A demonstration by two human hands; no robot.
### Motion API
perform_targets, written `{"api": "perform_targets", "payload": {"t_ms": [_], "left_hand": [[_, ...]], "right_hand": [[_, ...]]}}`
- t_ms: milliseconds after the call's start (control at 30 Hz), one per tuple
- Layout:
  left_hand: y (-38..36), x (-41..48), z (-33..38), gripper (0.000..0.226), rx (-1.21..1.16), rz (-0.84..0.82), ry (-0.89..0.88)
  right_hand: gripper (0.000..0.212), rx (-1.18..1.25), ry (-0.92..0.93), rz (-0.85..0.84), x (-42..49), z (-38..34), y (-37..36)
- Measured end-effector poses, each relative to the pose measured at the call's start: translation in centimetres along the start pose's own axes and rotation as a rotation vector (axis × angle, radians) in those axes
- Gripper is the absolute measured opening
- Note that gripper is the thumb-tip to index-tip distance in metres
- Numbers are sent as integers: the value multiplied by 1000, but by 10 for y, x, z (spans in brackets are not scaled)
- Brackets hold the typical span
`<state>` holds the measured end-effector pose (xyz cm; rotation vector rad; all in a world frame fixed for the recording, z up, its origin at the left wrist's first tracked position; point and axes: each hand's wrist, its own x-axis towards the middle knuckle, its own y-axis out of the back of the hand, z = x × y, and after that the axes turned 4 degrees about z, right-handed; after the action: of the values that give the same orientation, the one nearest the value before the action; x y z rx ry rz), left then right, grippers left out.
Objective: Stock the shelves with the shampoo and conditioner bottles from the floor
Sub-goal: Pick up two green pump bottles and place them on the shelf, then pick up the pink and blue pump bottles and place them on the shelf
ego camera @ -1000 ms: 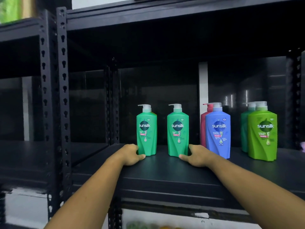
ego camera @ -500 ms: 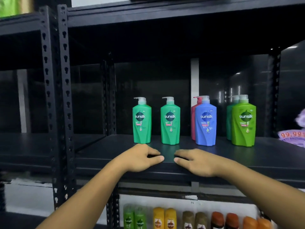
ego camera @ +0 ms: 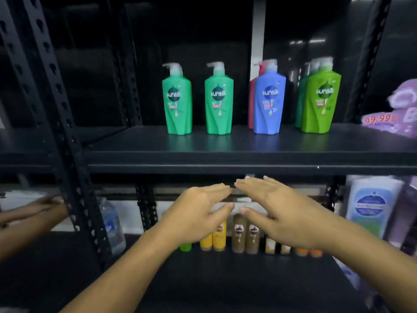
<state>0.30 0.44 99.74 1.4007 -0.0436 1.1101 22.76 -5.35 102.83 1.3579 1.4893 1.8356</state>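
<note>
The left hand (ego camera: 198, 213) and right hand (ego camera: 277, 213) hover empty, fingers straight, just below the black metal shelf board (ego camera: 203, 152). Two teal-green plastic pump bottles (ego camera: 178, 102) stand upright on it. Best grip the next pair by their bodies and set them alongside, labels forward.

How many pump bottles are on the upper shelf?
6: two teal bottles at left, a blue bottle before a pink bottle, a lime bottle before a dark green bottle. Others may be hidden.
</note>
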Motion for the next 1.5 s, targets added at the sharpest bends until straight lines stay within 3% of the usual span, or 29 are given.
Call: {"api": "perform_targets", "payload": {"t_ms": [100,200,300,533,667,800,1133,1300,1500], "left_hand": [[-40,-44,-5,52,-40,-98,74],[-91,-107,-12,53,-84,-209,218],[-146,-183,-14,50,-151,-352,402],[-241,-325,-15,35,-218,-805,746],[-276,-373,-13,58,-240,-950,866],[-303,-397,-15,72,-285,-1048,921],[-387,-396,-22,70,-327,-1100,891],[-489,-417,-33,65,-358,-1063,922],[-650,-485,-75,55,-334,-1102,947]], "right_hand": [[48,87,-17,-116,-36,-9,-40],[64,122,-89,-333,-82,-17,-103],[62,261,-186,-509,-133,-33,-174],[44,421,-490,-911,-233,-61,-310],[59,411,-607,-1062,-274,-67,-355],[67,366,-677,-1133,-309,-63,-387],[68,405,-897,-1089,-361,-14,-448],[66,446,-1063,-1032,-421,27,-537],[64,458,-1207,-986,-488,87,-696]]}}
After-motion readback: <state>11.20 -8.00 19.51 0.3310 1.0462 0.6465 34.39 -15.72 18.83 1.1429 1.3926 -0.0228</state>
